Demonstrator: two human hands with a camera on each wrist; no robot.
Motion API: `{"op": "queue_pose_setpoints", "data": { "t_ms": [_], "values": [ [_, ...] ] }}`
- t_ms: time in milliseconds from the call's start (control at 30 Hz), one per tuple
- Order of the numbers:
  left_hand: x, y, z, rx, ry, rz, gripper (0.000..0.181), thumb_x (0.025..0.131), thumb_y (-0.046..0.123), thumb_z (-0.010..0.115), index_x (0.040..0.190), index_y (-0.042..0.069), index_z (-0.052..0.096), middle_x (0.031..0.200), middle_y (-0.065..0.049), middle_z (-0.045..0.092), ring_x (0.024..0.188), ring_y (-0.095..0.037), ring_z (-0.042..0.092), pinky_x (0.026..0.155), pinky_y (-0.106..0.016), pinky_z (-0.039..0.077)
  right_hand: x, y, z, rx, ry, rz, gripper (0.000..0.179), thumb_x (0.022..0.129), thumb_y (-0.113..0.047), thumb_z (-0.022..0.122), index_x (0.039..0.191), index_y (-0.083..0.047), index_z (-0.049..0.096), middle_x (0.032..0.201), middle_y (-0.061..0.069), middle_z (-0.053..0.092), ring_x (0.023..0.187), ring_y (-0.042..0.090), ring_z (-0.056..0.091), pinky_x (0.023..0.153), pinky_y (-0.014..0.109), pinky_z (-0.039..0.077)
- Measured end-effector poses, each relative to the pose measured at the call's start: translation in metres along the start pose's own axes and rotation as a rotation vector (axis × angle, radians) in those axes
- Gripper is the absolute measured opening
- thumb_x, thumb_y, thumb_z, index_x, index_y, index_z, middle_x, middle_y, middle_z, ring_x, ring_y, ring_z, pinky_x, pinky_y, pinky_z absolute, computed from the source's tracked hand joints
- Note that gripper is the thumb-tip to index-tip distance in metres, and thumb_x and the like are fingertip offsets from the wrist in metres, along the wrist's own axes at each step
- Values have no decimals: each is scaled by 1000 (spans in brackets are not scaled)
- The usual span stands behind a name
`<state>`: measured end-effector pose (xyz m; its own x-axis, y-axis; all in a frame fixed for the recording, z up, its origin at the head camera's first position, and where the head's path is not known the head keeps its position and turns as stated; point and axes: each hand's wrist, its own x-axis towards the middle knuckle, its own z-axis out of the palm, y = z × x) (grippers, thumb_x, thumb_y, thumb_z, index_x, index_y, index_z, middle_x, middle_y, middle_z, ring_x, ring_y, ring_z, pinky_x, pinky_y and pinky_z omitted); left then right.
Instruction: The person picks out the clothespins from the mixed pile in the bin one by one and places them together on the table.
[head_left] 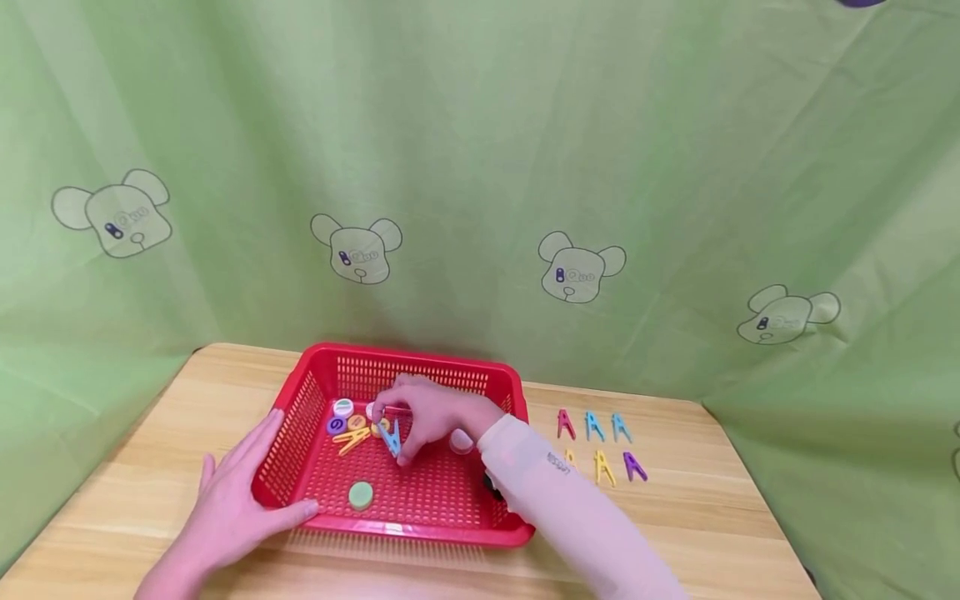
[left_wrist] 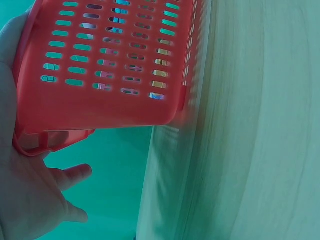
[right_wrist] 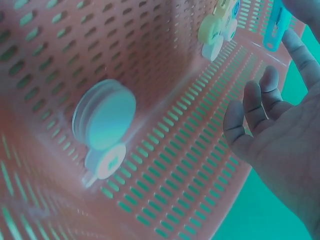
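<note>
My right hand (head_left: 429, 414) reaches into a red plastic basket (head_left: 420, 533) and pinches a blue clothespin (head_left: 393, 439) between thumb and forefinger. In the right wrist view, the same clothespin (right_wrist: 274, 30) shows at the upper right, its other end hidden by the hand. My left hand (head_left: 232, 500) rests against the basket's near left corner, fingers straight along the left rim and thumb over the front rim. Below the right hand lie a yellow clothespin (head_left: 351, 439) and several bottle caps, among them a purple cap (head_left: 337, 426). A green cap (head_left: 361, 496) sits alone nearer the front.
Right of the basket, several clothespins stand in two rows on the wooden table (head_left: 675, 525), including a red clothespin (head_left: 566, 423) and a purple clothespin (head_left: 634, 466). The right forearm partly covers a yellow one. A green curtain (head_left: 465, 150) hangs behind the table.
</note>
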<state>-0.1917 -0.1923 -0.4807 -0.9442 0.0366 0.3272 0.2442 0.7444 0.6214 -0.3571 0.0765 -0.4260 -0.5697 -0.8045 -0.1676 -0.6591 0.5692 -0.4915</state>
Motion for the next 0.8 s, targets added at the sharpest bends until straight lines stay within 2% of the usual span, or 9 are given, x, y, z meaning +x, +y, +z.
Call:
{"op": "queue_pose_setpoints", "data": {
  "t_ms": [133, 267, 500, 800],
  "values": [
    [0, 0, 0, -19, 4, 6, 123, 68, 56, 87, 162, 20, 17, 162, -15, 25, 139, -50, 29, 106, -72, -13, -6, 1, -5, 11, 10, 20, 60, 65, -32, 95, 118, -35, 67, 115, -1, 54, 110, 15, 48, 77, 25, 51],
    [0, 0, 1, -27, 8, 10, 122, 69, 52, 89, 162, 20, 17, 162, -15, 25, 139, -50, 29, 106, -72, -14, -9, 0, -9, 32, 15, 20, 61, 64, -32, 96, 118, -30, 67, 112, -4, 53, 111, 15, 48, 74, 25, 53],
    [-1, -1, 1, -29, 7, 11, 122, 69, 51, 89, 162, 20, 16, 162, -16, 24, 139, -51, 29, 106, -71, -14, -15, -2, -17, -16, 12, 8, 57, 66, -35, 94, 116, -31, 67, 108, -9, 51, 106, 10, 46, 83, 28, 49],
    [0, 0, 0, -35, 3, 11, 121, 70, 49, 89, 162, 19, 16, 161, -18, 25, 138, -52, 29, 106, -72, -14, -26, -7, -31, 1, 35, 34, 53, 68, -35, 93, 111, -38, 63, 118, -4, 52, 115, 14, 44, 86, 31, 50]
  ]
}}
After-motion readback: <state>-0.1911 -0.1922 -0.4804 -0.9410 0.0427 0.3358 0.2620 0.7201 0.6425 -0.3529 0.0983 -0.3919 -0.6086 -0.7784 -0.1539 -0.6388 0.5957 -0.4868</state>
